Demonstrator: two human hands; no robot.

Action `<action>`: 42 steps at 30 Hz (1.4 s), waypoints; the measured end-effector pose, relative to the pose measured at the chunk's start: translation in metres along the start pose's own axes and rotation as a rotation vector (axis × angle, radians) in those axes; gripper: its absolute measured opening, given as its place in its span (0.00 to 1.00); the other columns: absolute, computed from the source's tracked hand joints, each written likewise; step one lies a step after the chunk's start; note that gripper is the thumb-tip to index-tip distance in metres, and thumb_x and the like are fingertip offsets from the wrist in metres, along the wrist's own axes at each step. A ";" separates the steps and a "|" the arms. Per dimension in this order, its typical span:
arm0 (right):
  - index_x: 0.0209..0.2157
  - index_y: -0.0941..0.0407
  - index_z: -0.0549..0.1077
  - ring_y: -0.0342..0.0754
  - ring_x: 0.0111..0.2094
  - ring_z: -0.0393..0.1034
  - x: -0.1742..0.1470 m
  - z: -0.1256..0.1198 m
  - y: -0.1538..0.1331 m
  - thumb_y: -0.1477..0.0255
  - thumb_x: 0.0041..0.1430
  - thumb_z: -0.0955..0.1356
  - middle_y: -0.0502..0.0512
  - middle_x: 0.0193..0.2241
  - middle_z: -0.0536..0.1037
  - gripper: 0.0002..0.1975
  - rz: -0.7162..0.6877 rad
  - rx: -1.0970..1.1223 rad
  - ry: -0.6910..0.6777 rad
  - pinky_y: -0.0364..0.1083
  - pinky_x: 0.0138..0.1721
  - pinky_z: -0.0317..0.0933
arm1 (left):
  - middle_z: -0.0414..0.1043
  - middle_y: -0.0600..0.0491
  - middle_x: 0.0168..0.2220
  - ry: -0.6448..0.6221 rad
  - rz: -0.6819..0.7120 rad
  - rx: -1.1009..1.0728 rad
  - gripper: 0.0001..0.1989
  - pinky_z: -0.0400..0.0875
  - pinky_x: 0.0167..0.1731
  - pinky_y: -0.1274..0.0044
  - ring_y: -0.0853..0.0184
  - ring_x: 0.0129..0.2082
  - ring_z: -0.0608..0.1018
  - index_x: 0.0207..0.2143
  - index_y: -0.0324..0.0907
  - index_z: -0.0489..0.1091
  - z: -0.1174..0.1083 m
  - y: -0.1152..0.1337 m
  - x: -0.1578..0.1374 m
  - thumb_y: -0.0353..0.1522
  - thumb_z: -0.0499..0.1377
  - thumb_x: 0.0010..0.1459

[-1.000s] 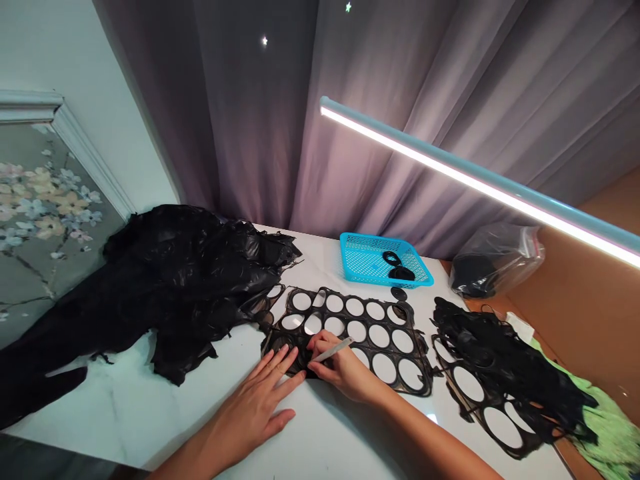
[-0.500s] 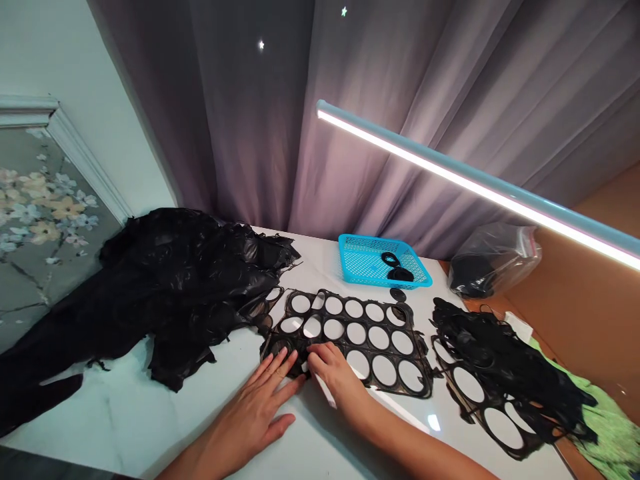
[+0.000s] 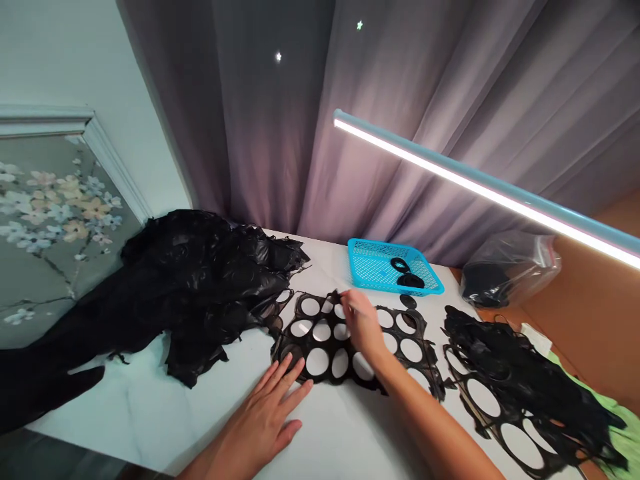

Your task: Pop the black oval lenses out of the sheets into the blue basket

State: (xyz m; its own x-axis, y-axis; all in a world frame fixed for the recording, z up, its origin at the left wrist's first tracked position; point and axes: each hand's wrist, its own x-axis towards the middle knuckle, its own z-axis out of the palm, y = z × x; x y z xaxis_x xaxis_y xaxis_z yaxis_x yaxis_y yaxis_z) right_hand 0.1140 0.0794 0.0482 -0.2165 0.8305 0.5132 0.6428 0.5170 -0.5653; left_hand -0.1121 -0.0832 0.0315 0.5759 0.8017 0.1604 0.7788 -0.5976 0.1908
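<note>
A black sheet with rows of round holes [image 3: 317, 379] lies on the white table, its middle looking bunched and slightly raised. My left hand [image 3: 270, 407] rests flat with fingers spread, its fingertips on the sheet's lower left corner beside a dark disc [image 3: 291, 355] sitting in a hole. Over the upper middle of the sheet, my right hand [image 3: 364, 327] is closed around a slim pale tool [image 3: 357, 307] whose kind I cannot make out. The right fingertips are at the far edge, beside a dark bit of sheet.
A blue basket [image 3: 354, 270] holding black rings stands behind the sheet, near a loose black disc [image 3: 408, 301]. Crumpled black sheeting [image 3: 200, 267] is heaped left. More holed scraps [image 3: 520, 373] lie right, by a clear bag [image 3: 530, 263] and green cloth [image 3: 627, 427]. A lamp bar [image 3: 480, 183] hangs above.
My right hand has moved from the sheet's near left edge up to its far edge. The sheet's middle has bunched. My left hand stays pressed at the corner; the whole view has shifted slightly.
</note>
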 end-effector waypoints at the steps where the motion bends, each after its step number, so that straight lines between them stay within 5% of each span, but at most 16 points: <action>1: 0.31 0.54 0.65 0.50 0.32 0.65 0.006 -0.005 0.009 0.74 0.64 0.58 0.56 0.30 0.72 0.09 0.043 -0.040 0.038 0.47 0.36 0.59 | 0.47 0.51 0.69 -0.003 -0.001 -0.001 0.33 0.63 0.58 0.58 0.53 0.66 0.55 0.67 0.50 0.50 0.000 0.001 -0.001 0.31 0.57 0.63; 4: 0.31 0.54 0.64 0.49 0.32 0.65 0.011 -0.012 0.016 0.75 0.63 0.59 0.56 0.31 0.72 0.08 0.059 -0.030 -0.010 0.47 0.36 0.59 | 0.47 0.51 0.69 0.008 0.011 0.013 0.32 0.63 0.58 0.59 0.54 0.66 0.55 0.67 0.50 0.50 0.000 0.002 -0.002 0.31 0.57 0.63; 11: 0.34 0.55 0.67 0.47 0.35 0.66 -0.032 0.026 -0.050 0.80 0.62 0.61 0.54 0.33 0.72 0.08 -0.157 0.286 -0.502 0.43 0.36 0.60 | 0.66 0.45 0.59 0.203 -0.132 0.133 0.23 0.69 0.54 0.64 0.54 0.58 0.69 0.60 0.40 0.63 0.009 0.001 -0.015 0.34 0.57 0.63; 16: 0.34 0.55 0.69 0.45 0.34 0.67 -0.037 0.030 -0.056 0.80 0.58 0.66 0.53 0.35 0.71 0.05 -0.140 0.488 -0.658 0.43 0.36 0.61 | 0.69 0.47 0.57 0.196 -0.066 0.133 0.21 0.68 0.55 0.63 0.56 0.56 0.71 0.59 0.42 0.64 0.003 0.001 -0.019 0.31 0.55 0.63; 31: 0.27 0.56 0.68 0.46 0.40 0.65 -0.036 0.030 -0.053 0.79 0.58 0.68 0.53 0.40 0.70 0.07 -0.074 0.564 -0.704 0.45 0.41 0.62 | 0.69 0.45 0.57 0.152 -0.043 0.159 0.23 0.67 0.55 0.64 0.57 0.57 0.70 0.59 0.38 0.63 -0.002 0.002 -0.018 0.28 0.55 0.62; 37: 0.30 0.56 0.68 0.47 0.39 0.65 -0.039 0.029 -0.055 0.80 0.58 0.67 0.54 0.39 0.70 0.06 -0.149 0.490 -0.685 0.44 0.41 0.62 | 0.69 0.46 0.57 0.157 -0.056 0.149 0.23 0.67 0.55 0.64 0.56 0.57 0.70 0.60 0.40 0.63 0.000 0.002 -0.018 0.28 0.54 0.62; 42: 0.32 0.54 0.67 0.51 0.39 0.64 -0.058 0.041 -0.065 0.78 0.60 0.65 0.58 0.39 0.72 0.04 -0.329 0.182 -0.619 0.49 0.42 0.61 | 0.71 0.45 0.55 0.187 -0.068 0.154 0.23 0.69 0.54 0.64 0.55 0.57 0.71 0.59 0.39 0.64 0.002 0.001 -0.017 0.30 0.55 0.61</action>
State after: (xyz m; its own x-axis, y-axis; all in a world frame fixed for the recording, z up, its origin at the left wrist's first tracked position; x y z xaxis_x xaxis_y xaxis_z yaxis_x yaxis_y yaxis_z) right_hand 0.0547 0.0061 0.0291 -0.7887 0.5635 0.2457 0.3522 0.7418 -0.5707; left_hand -0.1206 -0.0971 0.0275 0.4756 0.8148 0.3313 0.8512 -0.5214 0.0603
